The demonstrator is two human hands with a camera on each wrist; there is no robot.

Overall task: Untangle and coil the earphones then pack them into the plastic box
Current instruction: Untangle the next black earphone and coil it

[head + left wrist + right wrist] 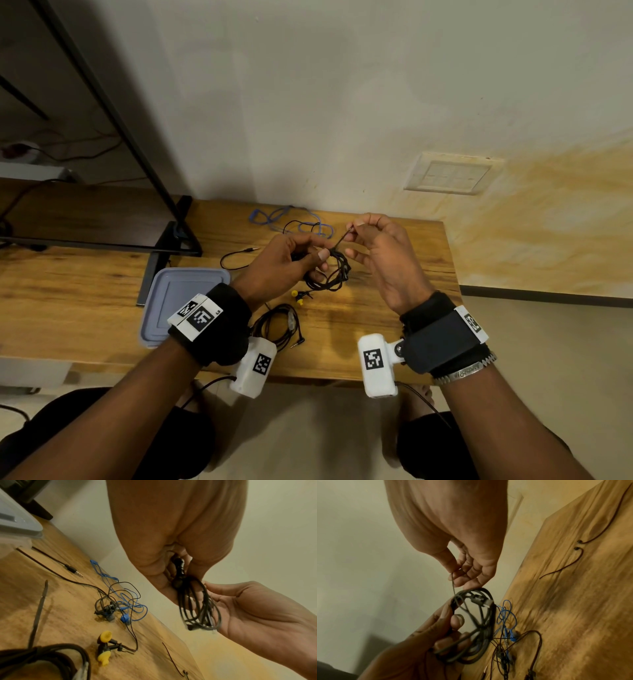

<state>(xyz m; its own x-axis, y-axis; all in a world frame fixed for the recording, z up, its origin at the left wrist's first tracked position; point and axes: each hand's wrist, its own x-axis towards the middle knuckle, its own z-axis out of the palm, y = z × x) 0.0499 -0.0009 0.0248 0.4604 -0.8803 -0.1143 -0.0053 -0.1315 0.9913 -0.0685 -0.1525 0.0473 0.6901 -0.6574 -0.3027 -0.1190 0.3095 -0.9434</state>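
Observation:
My left hand [310, 255] grips a coil of black earphone cable [330, 274] above the wooden table [85, 294]; the same coil [199, 604] [476, 626] shows in both wrist views. My right hand [356, 233] pinches the loose end of that cable [453, 582] between thumb and forefinger, pulled up from the coil. The plastic box [185, 301], closed with its grey-blue lid, sits at the left, partly under my left wrist. A tangle of blue and black earphones [301, 222] [120, 601] lies near the wall. Yellow-tipped earbuds [297, 297] [104, 646] lie on the table.
Another coiled dark earphone [279, 325] with a jack lies near the front edge. A black cable with a jack plug [239, 255] lies behind the box. A black monitor stand [164, 253] is at the left, and a wall [342, 102] with a socket plate is behind.

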